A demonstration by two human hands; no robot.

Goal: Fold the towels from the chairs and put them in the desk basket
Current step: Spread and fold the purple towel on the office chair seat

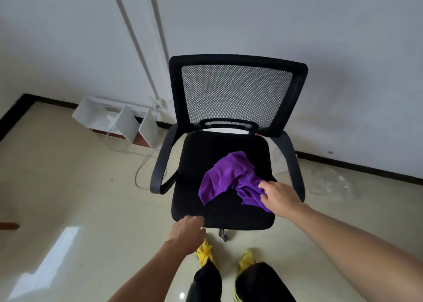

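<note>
Towel, one, purple, lies crumpled on the seat of the one chair. My right hand reaches forward, pinching its right end. My left hand sits at the seat's front edge, and I cannot tell its grip.

Left hand low, right hand extended, fingers curled

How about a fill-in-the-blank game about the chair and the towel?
1. The towel is ____ in colour.
2. It lies on the chair's ____.
3. The hand gripping it is the person's ____ one.
4. The shoes are ____.
Missing words: purple, seat, right, yellow.
</note>
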